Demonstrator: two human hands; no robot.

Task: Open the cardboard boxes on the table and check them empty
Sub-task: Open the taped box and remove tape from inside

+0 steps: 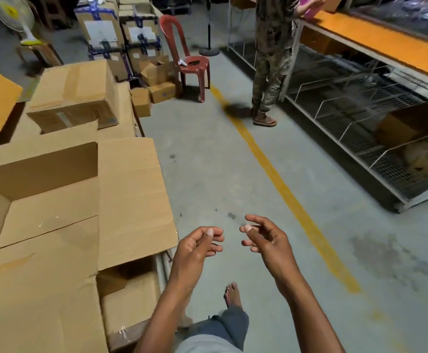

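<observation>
- Both forearms reached forward over the floor [233, 161], beside the boxes rather than above them, so no box was being handled.
- Left hand [197, 247] hung with fingers loosely curled, holding nothing; right hand [265, 238] likewise relaxed and empty.
- Nearest open box [55, 200] sat on the counter at left, flaps spread wide to expose its inside; no contents showed in the visible part.
- Closed box [77, 95] lay farther back, apparently awaiting opening.
</observation>
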